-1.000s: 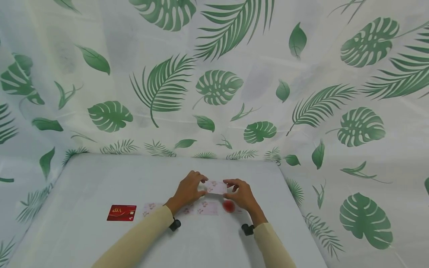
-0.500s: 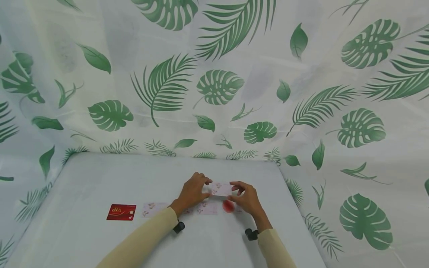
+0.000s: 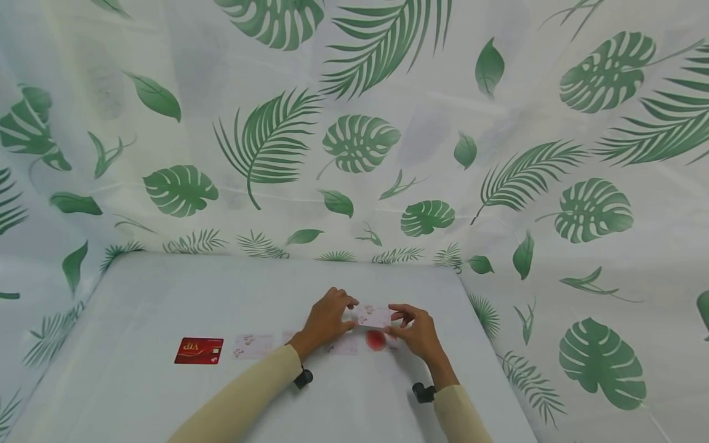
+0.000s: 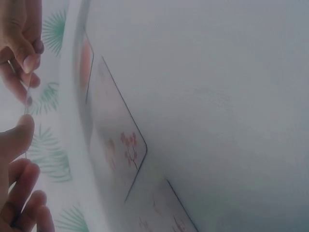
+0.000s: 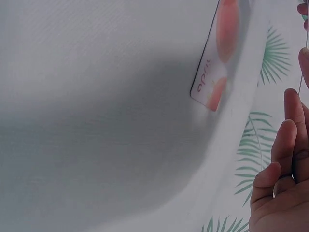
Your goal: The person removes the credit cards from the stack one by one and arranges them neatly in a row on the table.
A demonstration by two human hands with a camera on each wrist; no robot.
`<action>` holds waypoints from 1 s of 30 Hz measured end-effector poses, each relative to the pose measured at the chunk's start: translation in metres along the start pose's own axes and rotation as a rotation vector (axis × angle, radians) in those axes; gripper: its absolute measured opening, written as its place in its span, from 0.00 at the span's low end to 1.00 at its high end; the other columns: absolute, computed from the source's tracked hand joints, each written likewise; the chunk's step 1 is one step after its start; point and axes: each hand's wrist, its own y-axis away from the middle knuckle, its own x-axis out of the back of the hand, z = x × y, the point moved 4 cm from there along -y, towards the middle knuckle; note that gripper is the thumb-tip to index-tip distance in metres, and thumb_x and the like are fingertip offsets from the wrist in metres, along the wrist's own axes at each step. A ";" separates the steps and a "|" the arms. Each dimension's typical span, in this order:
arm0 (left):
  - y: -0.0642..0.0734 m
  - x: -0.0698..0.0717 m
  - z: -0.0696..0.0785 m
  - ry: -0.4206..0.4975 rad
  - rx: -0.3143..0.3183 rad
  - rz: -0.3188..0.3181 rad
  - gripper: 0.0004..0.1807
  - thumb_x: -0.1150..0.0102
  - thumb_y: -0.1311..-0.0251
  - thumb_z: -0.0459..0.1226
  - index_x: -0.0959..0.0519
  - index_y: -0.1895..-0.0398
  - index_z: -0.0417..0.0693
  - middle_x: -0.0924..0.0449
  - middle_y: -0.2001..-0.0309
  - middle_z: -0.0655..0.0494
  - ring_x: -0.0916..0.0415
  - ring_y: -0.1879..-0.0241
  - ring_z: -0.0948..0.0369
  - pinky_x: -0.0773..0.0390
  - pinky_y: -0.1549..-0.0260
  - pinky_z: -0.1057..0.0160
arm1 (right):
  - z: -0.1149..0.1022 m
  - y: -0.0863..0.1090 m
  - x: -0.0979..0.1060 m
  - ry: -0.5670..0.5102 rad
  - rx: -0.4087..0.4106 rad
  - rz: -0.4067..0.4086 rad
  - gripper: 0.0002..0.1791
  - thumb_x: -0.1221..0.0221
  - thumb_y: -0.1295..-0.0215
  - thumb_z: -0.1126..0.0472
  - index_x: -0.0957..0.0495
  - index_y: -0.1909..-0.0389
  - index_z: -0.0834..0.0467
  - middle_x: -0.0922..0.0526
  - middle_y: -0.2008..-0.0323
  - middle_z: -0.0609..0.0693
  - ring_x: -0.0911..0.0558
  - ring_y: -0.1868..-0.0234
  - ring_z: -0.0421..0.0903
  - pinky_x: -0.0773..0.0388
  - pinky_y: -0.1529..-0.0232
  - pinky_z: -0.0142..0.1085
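A pale pink floral card (image 3: 373, 316) is held up off the table between both hands. My left hand (image 3: 328, 315) pinches its left end between thumb and fingers, and my right hand (image 3: 416, 330) pinches the right end. In the left wrist view the card shows almost edge-on, between the left hand (image 4: 19, 179) and the right hand's fingertips (image 4: 32, 63). Just below the held card lies a card with a red round patch (image 3: 375, 341). The right wrist view shows this patched card (image 5: 227, 38) flat, apart from the right hand (image 5: 289, 164).
On the white table (image 3: 166, 400), a row of cards runs leftward: a floral card (image 3: 341, 347), another partly behind the left wrist, a floral card (image 3: 253, 346), and a red VIP card (image 3: 199, 351) at the end. Leaf-patterned sheeting (image 3: 354, 203) rises behind and beside the table.
Both hands have shifted to the right and slightly nearer the person, carrying the floral card between them. The cards on the table have stayed put.
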 end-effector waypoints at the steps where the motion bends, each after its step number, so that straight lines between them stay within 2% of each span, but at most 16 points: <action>1: 0.000 -0.001 0.001 0.002 -0.003 0.002 0.24 0.19 0.43 0.46 0.13 0.44 0.52 0.14 0.56 0.58 0.24 0.54 0.60 0.17 0.53 0.62 | 0.002 0.000 0.001 0.003 -0.005 0.001 0.29 0.20 0.48 0.66 0.13 0.42 0.51 0.11 0.60 0.51 0.23 0.63 0.46 0.30 0.66 0.32; 6: 0.000 -0.004 0.004 0.004 -0.009 0.015 0.24 0.19 0.44 0.46 0.12 0.45 0.52 0.14 0.57 0.59 0.24 0.54 0.61 0.17 0.54 0.63 | 0.006 0.003 0.003 0.007 -0.025 0.002 0.29 0.20 0.47 0.67 0.13 0.42 0.51 0.11 0.60 0.51 0.23 0.64 0.45 0.30 0.66 0.32; 14: 0.000 -0.008 0.010 0.024 -0.023 0.024 0.24 0.18 0.45 0.45 0.12 0.45 0.51 0.13 0.57 0.55 0.24 0.55 0.60 0.17 0.55 0.63 | 0.010 0.007 0.010 0.026 -0.032 0.006 0.29 0.20 0.47 0.64 0.13 0.42 0.50 0.10 0.58 0.51 0.23 0.63 0.43 0.30 0.63 0.33; 25: -0.001 -0.015 0.017 0.037 -0.029 0.032 0.24 0.17 0.47 0.45 0.12 0.47 0.52 0.14 0.59 0.59 0.24 0.55 0.61 0.18 0.57 0.64 | 0.017 0.014 0.019 0.025 -0.042 -0.048 0.29 0.23 0.43 0.68 0.14 0.39 0.51 0.10 0.56 0.51 0.22 0.60 0.46 0.30 0.60 0.34; 30: -0.002 -0.018 0.022 0.027 -0.044 0.036 0.24 0.16 0.48 0.45 0.12 0.48 0.51 0.15 0.59 0.59 0.24 0.56 0.60 0.18 0.57 0.64 | 0.021 0.017 0.023 0.017 -0.040 -0.045 0.28 0.25 0.41 0.70 0.14 0.39 0.51 0.10 0.56 0.51 0.23 0.60 0.45 0.29 0.61 0.33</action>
